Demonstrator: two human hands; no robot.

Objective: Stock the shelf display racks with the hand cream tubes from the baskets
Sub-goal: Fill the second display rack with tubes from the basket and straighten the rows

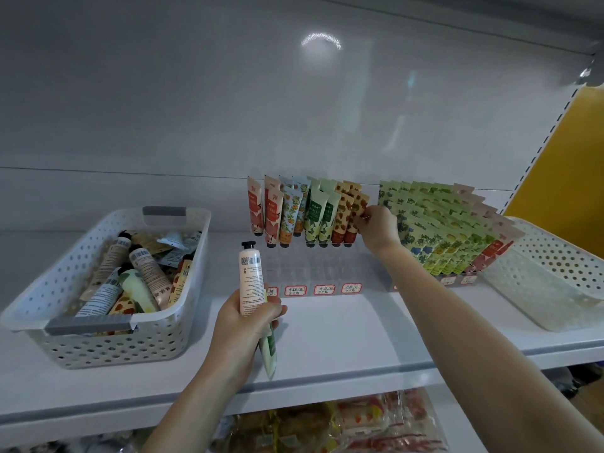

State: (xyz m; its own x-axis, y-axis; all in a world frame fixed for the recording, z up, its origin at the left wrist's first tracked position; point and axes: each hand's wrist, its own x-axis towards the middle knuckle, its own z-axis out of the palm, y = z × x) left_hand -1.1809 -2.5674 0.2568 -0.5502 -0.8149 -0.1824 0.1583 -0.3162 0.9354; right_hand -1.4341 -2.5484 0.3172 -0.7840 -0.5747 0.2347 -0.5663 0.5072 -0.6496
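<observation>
1. head view, the step in hand: the right hand (379,228) was at the back of the left rack (313,269), at an orange-leaf tube (356,209) in the rightmost lane. by my judgement the job was to seat that tube cap down, print facing out, at the same lean as its neighbours.
2. to do it well, it seemed wise to match the pattern to the lane and its label (351,288). the tube should be pressed back against those behind it, so the front slots were left free, and released only once it stood without sliding.
3. care was needed not to knock the green tubes (318,214) just beside it, nor the full right rack (441,230) close on the other side of the wrist.
4. right hand: the fingers were narrowed to a pinch on the upper edge of the orange-leaf tube. nothing else showed in it.
5. left hand (245,325): it was curled round two tubes above the front of the shelf (327,338). a cream tube (251,279) stood upright with its black cap on top, and a green-and-white tube (268,351) pointed down out of the bottom of the fist.
6. where the stock was: many more tubes lay jumbled in the left basket (130,348), well to the left of the left rack. only the back rows of that rack held tubes. the right basket (555,289) sat just beside the right rack.
</observation>
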